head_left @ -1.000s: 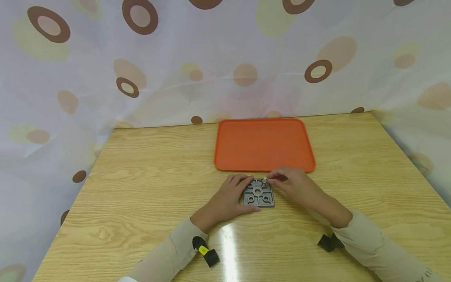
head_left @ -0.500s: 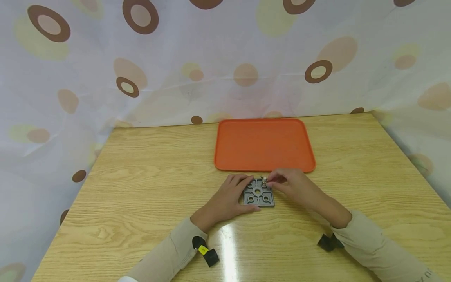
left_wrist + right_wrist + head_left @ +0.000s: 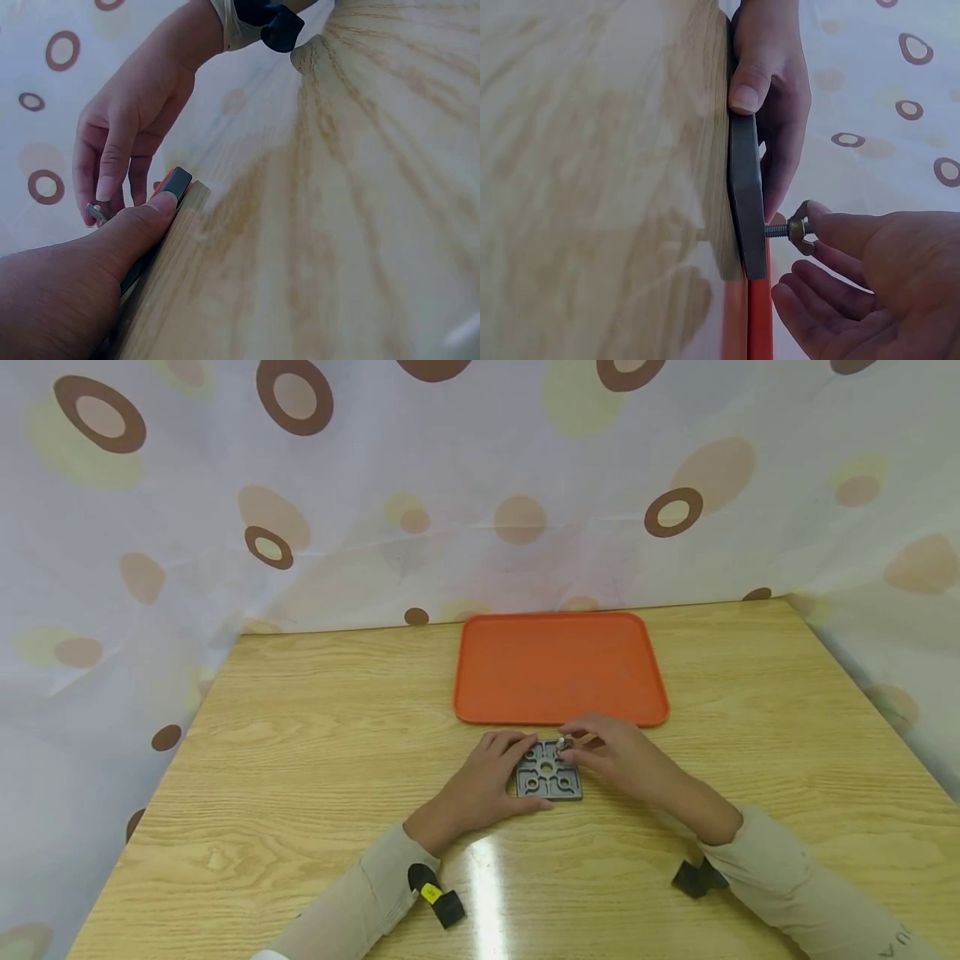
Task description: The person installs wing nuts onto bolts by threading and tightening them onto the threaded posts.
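A square grey metal plate point(image 3: 553, 777) with round holes lies on the table. My left hand point(image 3: 487, 787) grips it from the left, thumb on the near edge and fingers at the far edge. From the plate's far right corner a threaded bolt point(image 3: 775, 231) sticks up, with a brass-coloured wing nut point(image 3: 799, 232) near its end. My right hand point(image 3: 626, 760) has its thumb and index finger at the wing nut's wings. In the right wrist view the thumb tip touches the upper wing, and the other fingers hang loosely curled below. There is a gap between wing nut and plate.
Just beyond the plate lies an orange tray point(image 3: 561, 668). The wooden table point(image 3: 337, 710) runs back to a patterned cloth point(image 3: 450, 485) hanging behind and along the sides. Black straps with small boxes sit on both wrists.
My right thumb and index finger have shifted a little to the left around the wing nut, and spread wider apart. My left hand and the plate stay in place.
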A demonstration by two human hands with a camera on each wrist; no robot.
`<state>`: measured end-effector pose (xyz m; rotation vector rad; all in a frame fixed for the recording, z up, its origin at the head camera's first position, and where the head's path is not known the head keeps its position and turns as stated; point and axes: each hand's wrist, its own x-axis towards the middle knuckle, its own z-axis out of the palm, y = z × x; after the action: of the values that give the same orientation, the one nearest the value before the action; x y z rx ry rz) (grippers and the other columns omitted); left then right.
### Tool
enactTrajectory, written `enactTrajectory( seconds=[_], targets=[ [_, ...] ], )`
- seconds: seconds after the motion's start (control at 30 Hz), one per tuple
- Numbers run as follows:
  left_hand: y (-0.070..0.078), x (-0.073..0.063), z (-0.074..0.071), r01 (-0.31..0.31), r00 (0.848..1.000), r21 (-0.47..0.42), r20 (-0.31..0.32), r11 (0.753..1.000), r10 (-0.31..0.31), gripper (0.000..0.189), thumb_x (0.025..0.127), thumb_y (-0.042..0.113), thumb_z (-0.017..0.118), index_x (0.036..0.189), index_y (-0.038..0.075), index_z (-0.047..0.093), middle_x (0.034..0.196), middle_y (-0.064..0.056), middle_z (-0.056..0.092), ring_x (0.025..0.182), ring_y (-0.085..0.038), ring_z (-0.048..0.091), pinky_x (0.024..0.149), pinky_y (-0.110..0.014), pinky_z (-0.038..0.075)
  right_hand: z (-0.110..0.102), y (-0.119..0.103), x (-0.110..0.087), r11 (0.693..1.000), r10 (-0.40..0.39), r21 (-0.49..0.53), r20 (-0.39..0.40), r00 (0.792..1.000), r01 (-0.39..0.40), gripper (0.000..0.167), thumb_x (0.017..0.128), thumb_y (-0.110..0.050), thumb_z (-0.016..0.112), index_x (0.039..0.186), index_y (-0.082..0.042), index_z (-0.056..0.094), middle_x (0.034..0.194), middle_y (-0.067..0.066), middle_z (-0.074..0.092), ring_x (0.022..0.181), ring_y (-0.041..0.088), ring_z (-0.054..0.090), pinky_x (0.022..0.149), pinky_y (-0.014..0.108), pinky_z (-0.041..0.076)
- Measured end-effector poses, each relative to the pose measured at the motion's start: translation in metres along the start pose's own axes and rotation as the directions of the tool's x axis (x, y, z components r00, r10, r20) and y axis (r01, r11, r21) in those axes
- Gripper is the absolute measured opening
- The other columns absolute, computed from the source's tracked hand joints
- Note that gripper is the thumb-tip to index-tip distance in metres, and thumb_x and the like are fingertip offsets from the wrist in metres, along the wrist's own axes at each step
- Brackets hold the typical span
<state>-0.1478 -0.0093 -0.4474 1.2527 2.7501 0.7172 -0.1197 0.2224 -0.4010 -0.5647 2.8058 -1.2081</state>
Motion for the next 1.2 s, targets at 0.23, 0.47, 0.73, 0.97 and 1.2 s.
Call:
enactTrajectory(
  seconds=[0.23, 0.47, 0.73, 0.97, 1.2],
  targets=[
    [-0.0005, -0.0007, -0.0004, -0.005, 1.0, 0.001, 0.002, 1.0, 0.005, 0.092, 0.077, 0.073, 0.051, 0.145, 0.014, 0.032, 0.137, 0.002, 0.036, 0.121, -0.015, 0.032, 0.099, -0.032, 0.033, -0.0019, -0.003, -0.0009, 0.999, 0.027, -0.038, -0.035, 0.999, -0.029, 0.023, 0.088, -0.02, 0.066, 0.107, -0.007, 0.066, 0.102, 0.002, 0.064, 0.091, 0.019, 0.062, 0.077, 0.031, 0.051],
    [-0.0014, 0.0004, 0.001, -0.003, 1.0, 0.007, 0.006, 1.0, 0.003, 0.092, 0.076, 0.074, 0.049, 0.146, 0.016, 0.031, 0.137, 0.003, 0.035, 0.121, -0.014, 0.03, 0.1, -0.031, 0.032, -0.0037, -0.0009, -0.0014, 0.996, 0.004, -0.093, -0.069, 0.998, -0.01, 0.015, 0.089, -0.016, 0.064, 0.102, -0.009, 0.068, 0.098, -0.001, 0.066, 0.089, 0.016, 0.062, 0.075, 0.032, 0.051],
    [-0.0023, 0.0, 0.0016, 0.001, 1.0, 0.006, 0.007, 1.0, -0.001, 0.092, 0.076, 0.074, 0.048, 0.146, 0.016, 0.031, 0.138, 0.003, 0.035, 0.122, -0.014, 0.031, 0.1, -0.032, 0.032, -0.0042, -0.0022, -0.001, 0.995, 0.006, -0.1, -0.064, 0.998, -0.013, 0.009, 0.088, -0.013, 0.065, 0.095, -0.01, 0.07, 0.09, -0.003, 0.066, 0.085, 0.014, 0.062, 0.073, 0.031, 0.051],
    [-0.0038, 0.0004, 0.0029, -0.001, 1.0, 0.007, 0.006, 1.0, 0.001, 0.092, 0.076, 0.075, 0.048, 0.146, 0.017, 0.031, 0.137, 0.003, 0.035, 0.121, -0.014, 0.031, 0.1, -0.032, 0.032, -0.0035, -0.0002, 0.0001, 0.996, 0.005, -0.09, -0.039, 0.999, -0.008, 0.006, 0.087, -0.01, 0.065, 0.091, -0.011, 0.07, 0.087, -0.005, 0.066, 0.083, 0.012, 0.061, 0.073, 0.029, 0.051],
    [-0.0036, 0.0004, 0.0031, -0.006, 1.0, 0.007, 0.0, 1.0, 0.006, 0.092, 0.076, 0.074, 0.049, 0.145, 0.016, 0.031, 0.137, 0.002, 0.035, 0.121, -0.015, 0.031, 0.1, -0.032, 0.033, -0.0015, -0.0008, 0.0011, 0.998, 0.002, -0.064, -0.037, 0.999, -0.004, 0.007, 0.085, -0.014, 0.068, 0.092, -0.011, 0.069, 0.086, -0.005, 0.065, 0.081, 0.01, 0.06, 0.073, 0.028, 0.05]
  ],
)
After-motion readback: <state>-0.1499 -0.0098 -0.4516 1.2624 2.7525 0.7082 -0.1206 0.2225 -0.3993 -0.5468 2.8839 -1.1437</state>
